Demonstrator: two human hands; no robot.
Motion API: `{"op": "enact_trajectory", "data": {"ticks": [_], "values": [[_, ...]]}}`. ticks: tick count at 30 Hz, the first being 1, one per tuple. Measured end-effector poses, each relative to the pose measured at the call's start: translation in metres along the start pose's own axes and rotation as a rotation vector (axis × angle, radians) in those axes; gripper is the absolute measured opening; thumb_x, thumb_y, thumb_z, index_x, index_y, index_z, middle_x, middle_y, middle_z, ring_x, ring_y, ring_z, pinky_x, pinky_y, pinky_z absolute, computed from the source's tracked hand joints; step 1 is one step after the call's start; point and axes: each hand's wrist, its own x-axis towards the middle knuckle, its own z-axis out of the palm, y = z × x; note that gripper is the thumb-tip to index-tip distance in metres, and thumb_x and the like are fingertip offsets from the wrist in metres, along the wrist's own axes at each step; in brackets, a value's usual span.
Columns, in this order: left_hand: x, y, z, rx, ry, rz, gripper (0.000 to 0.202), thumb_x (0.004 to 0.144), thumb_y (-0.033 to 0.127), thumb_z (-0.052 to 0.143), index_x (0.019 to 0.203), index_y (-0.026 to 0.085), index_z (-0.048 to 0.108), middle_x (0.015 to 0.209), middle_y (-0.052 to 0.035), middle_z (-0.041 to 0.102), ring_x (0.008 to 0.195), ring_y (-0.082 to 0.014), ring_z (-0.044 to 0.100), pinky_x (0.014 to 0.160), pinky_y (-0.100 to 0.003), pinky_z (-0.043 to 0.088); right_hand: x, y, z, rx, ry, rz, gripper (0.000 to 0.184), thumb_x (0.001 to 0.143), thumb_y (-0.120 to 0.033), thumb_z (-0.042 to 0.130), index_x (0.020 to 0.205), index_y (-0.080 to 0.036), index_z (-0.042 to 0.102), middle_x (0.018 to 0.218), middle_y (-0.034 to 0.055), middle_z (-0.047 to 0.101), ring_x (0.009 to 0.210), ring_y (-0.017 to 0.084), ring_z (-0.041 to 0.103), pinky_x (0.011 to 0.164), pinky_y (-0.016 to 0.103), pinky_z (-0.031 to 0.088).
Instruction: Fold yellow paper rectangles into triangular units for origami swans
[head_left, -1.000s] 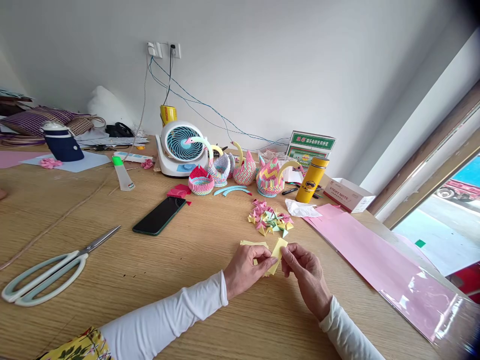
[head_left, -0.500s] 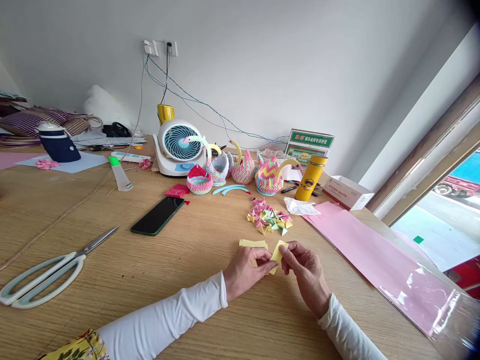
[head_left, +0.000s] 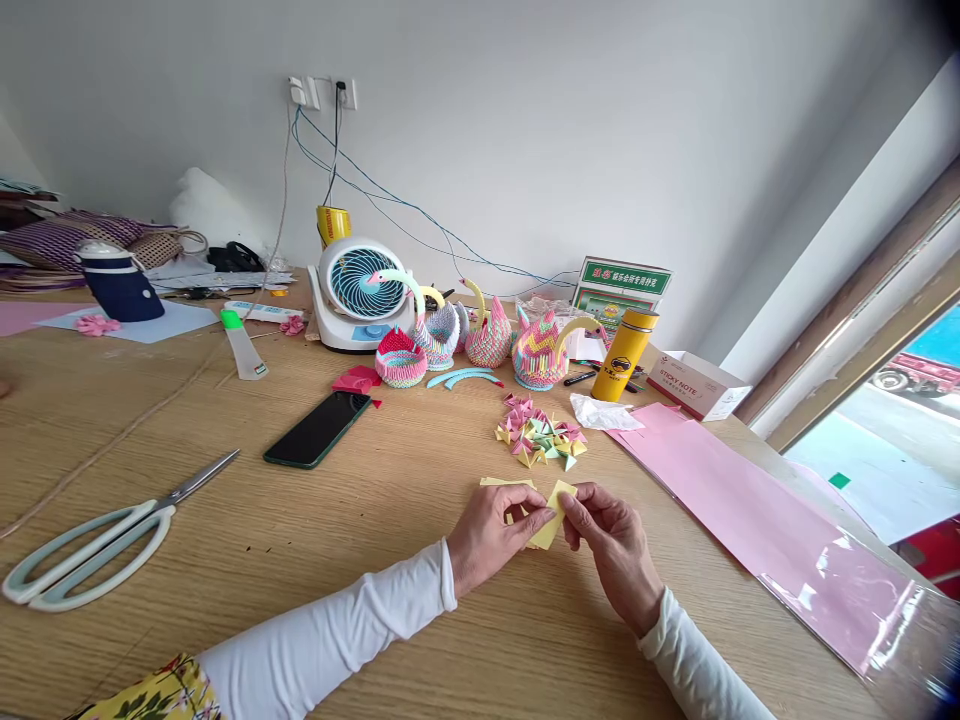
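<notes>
Both my hands pinch a small yellow paper slip (head_left: 553,505) low over the wooden table (head_left: 300,530). My left hand (head_left: 491,535) grips its left edge with closed fingers. My right hand (head_left: 611,550) holds the right edge between thumb and fingers. Just behind my left hand lie a few more yellow paper slips (head_left: 504,484) flat on the wood. A pile of folded pink, yellow and green paper pieces (head_left: 541,438) sits a short way beyond my hands.
Large scissors (head_left: 90,545) lie at the left, a black phone (head_left: 317,428) in the middle. Several paper swans (head_left: 487,345) stand before a small fan (head_left: 360,290). A yellow flask (head_left: 628,355), a sticky-note box (head_left: 694,385) and long pink sheets (head_left: 757,515) are at the right.
The yellow slip has been worked a little between my fingers; my hands stay in the same spot. The view shifted slightly.
</notes>
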Motion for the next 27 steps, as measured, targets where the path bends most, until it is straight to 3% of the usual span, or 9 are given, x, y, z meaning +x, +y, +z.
{"op": "enact_trajectory", "data": {"ticks": [5, 15, 27], "values": [[-0.0010, -0.0014, -0.0009, -0.043, 0.044, -0.041, 0.032, 0.084, 0.041, 0.053, 0.077, 0.013, 0.066, 0.055, 0.0013, 0.054, 0.046, -0.0080, 0.048, 0.048, -0.018, 0.038, -0.0018, -0.0033, 0.0019, 0.009, -0.039, 0.042, 0.028, 0.082, -0.045, 0.062, 0.081, -0.017, 0.059, 0.056, -0.0023, 0.053, 0.049, 0.010, 0.046, 0.048, 0.023, 0.036], [-0.0008, 0.0008, -0.0018, -0.172, 0.093, -0.106, 0.032, 0.083, 0.041, 0.054, 0.078, 0.012, 0.065, 0.052, 0.0028, 0.051, 0.045, -0.0076, 0.049, 0.048, -0.017, 0.039, -0.0058, -0.0085, 0.0049, -0.183, -0.111, 0.043, 0.037, 0.082, -0.051, 0.058, 0.066, -0.018, 0.055, 0.050, -0.0022, 0.053, 0.047, 0.011, 0.044, 0.048, 0.023, 0.034], [-0.0012, -0.0028, 0.0003, -0.236, 0.088, -0.120, 0.033, 0.083, 0.043, 0.054, 0.077, 0.012, 0.062, 0.054, 0.0033, 0.051, 0.043, -0.0071, 0.048, 0.045, -0.017, 0.039, -0.0069, -0.0062, 0.0053, -0.202, -0.133, 0.024, 0.037, 0.085, -0.046, 0.056, 0.061, -0.018, 0.053, 0.050, -0.0022, 0.051, 0.047, 0.010, 0.042, 0.048, 0.023, 0.032]]}}
